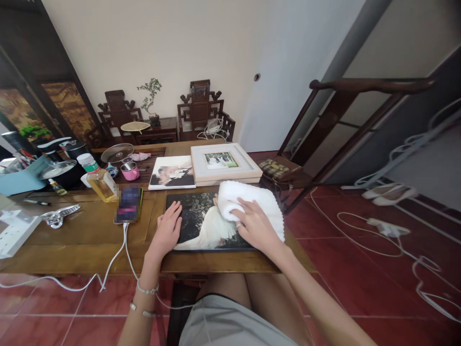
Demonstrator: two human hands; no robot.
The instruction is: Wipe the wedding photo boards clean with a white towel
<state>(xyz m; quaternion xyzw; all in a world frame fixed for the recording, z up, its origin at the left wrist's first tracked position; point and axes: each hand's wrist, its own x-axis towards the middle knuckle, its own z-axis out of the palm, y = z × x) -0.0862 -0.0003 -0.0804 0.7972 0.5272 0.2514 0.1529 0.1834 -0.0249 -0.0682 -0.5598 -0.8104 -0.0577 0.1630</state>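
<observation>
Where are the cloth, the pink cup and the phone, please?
Cloth (269,203): head view, on its loose, spread part.
Pink cup (132,174): head view, on its outer wall.
Phone (128,203): head view, mid-screen.

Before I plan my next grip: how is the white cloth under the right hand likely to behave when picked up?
The white cloth will probably be floppy, since it bunches into a soft fold beside the fingers of the right hand. It is likely light, as its scalloped edge looks thin. Its fuzzy surface suggests it should not be slippery.
</observation>
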